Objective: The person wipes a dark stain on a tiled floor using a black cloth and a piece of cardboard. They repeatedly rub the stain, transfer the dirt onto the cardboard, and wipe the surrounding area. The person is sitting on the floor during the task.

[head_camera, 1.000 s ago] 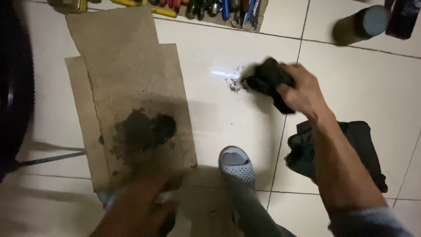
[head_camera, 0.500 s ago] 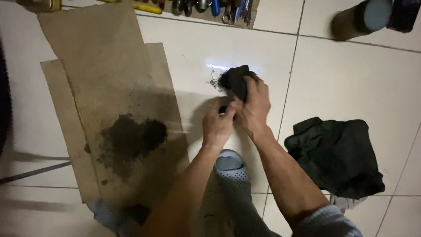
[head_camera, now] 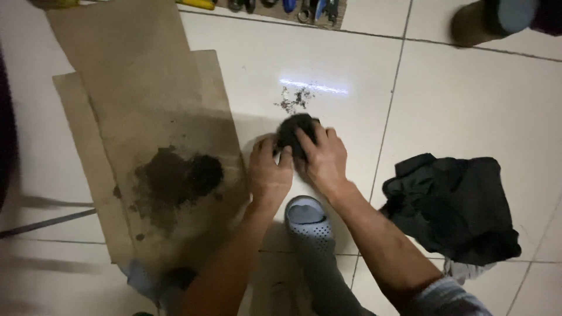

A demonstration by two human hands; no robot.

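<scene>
Both my hands press a small black rag point(head_camera: 293, 130) onto the white tiled floor point(head_camera: 468, 105). My right hand point(head_camera: 324, 159) lies on top of the rag with fingers curled over it. My left hand point(head_camera: 268, 169) grips its near left edge, beside the edge of the cardboard. Just beyond the rag a patch of dark crumbs point(head_camera: 294, 100) is scattered on the tile. To the left lies brown cardboard point(head_camera: 140, 93) with a dark greasy stain point(head_camera: 175, 178).
A crumpled black cloth point(head_camera: 453, 206) lies on the floor at the right. My grey perforated shoe point(head_camera: 305, 217) is below my hands. Hand tools point(head_camera: 281, 6) line the top edge, and a dark cylindrical can point(head_camera: 489, 20) lies at the top right.
My right hand brought the rag in from the right and down towards me. My left hand came up from the bottom and joined it on the rag.
</scene>
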